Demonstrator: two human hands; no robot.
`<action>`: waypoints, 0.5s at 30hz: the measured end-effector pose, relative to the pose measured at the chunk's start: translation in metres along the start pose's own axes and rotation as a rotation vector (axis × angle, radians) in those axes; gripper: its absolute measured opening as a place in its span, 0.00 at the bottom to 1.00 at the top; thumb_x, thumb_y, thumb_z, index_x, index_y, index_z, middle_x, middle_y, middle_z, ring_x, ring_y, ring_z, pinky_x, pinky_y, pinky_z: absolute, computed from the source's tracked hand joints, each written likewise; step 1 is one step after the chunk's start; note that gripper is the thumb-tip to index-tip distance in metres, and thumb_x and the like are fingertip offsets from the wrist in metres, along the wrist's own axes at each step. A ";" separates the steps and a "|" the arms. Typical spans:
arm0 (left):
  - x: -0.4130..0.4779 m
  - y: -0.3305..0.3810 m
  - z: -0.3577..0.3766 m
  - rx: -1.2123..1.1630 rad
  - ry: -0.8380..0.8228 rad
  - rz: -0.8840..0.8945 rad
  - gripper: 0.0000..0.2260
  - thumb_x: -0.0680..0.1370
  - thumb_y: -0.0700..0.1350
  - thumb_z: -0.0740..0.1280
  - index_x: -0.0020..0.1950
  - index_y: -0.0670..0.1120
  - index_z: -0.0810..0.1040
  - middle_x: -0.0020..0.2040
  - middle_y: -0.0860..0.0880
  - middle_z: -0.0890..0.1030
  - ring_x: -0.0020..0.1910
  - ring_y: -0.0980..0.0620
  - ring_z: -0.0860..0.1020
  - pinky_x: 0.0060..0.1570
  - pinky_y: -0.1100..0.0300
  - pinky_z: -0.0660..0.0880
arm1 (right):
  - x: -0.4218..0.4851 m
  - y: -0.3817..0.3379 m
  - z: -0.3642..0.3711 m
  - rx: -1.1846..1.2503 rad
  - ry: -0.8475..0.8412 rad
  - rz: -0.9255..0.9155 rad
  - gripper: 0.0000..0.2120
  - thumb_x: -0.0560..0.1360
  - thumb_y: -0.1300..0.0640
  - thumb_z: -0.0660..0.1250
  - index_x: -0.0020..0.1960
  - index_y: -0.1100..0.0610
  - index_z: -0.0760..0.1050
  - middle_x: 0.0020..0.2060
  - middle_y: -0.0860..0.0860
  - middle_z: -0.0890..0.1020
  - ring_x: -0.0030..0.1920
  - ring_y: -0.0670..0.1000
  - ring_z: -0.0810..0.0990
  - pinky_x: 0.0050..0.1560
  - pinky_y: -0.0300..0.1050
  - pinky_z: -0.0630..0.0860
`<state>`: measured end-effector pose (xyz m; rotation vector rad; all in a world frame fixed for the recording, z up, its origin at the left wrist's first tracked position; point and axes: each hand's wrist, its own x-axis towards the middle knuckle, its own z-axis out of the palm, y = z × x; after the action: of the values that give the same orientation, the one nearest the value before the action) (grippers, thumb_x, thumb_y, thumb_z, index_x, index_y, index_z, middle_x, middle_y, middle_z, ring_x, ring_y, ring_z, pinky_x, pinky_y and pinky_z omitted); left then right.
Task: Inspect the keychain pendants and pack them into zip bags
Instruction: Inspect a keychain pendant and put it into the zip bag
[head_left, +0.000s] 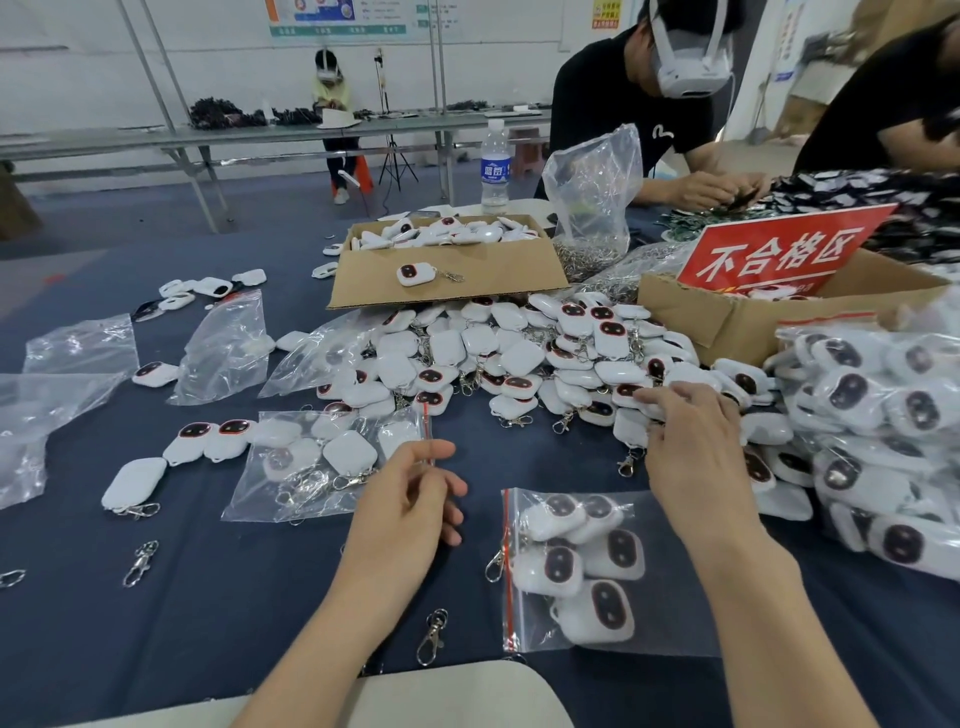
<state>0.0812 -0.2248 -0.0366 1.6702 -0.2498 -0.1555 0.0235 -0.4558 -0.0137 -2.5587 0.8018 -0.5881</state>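
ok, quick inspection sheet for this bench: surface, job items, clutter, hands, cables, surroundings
Surface: dark blue table cover, crowded.
Job's things: loose pendant pile; filled zip bag near the front edge; part-filled zip bag; stack of packed bags on the right.
Clutter: loose clasps; empty bags; open cardboard box; red sign; water bottle.
Hands: left hand empty, by the part-filled bag; right hand reaching into the pile.
Cables: nothing seen.
Surroundings: other workers, metal benches.

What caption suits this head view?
Right hand reaches into pendant pile; left hand hovers between two filled bags.
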 end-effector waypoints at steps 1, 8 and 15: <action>0.000 0.000 0.000 0.000 0.000 0.002 0.14 0.83 0.33 0.57 0.56 0.48 0.78 0.37 0.54 0.82 0.31 0.56 0.77 0.30 0.64 0.76 | 0.000 -0.001 0.000 0.003 0.015 -0.002 0.25 0.78 0.72 0.59 0.71 0.56 0.74 0.68 0.57 0.71 0.70 0.59 0.62 0.66 0.49 0.64; 0.001 -0.003 -0.001 0.001 -0.007 0.014 0.14 0.82 0.33 0.57 0.56 0.48 0.78 0.37 0.54 0.82 0.31 0.56 0.77 0.30 0.63 0.76 | -0.002 0.004 0.001 0.007 0.054 0.067 0.19 0.80 0.68 0.61 0.67 0.56 0.76 0.68 0.59 0.67 0.69 0.63 0.63 0.65 0.50 0.64; 0.001 -0.003 -0.001 -0.026 -0.002 0.014 0.14 0.83 0.34 0.57 0.56 0.49 0.78 0.37 0.54 0.82 0.31 0.56 0.77 0.30 0.63 0.76 | 0.004 0.002 -0.005 0.246 0.109 0.018 0.21 0.81 0.66 0.55 0.69 0.53 0.74 0.48 0.55 0.81 0.43 0.56 0.78 0.41 0.42 0.71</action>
<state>0.0821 -0.2241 -0.0393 1.6427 -0.2599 -0.1495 0.0229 -0.4606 -0.0090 -2.3103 0.7379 -0.7756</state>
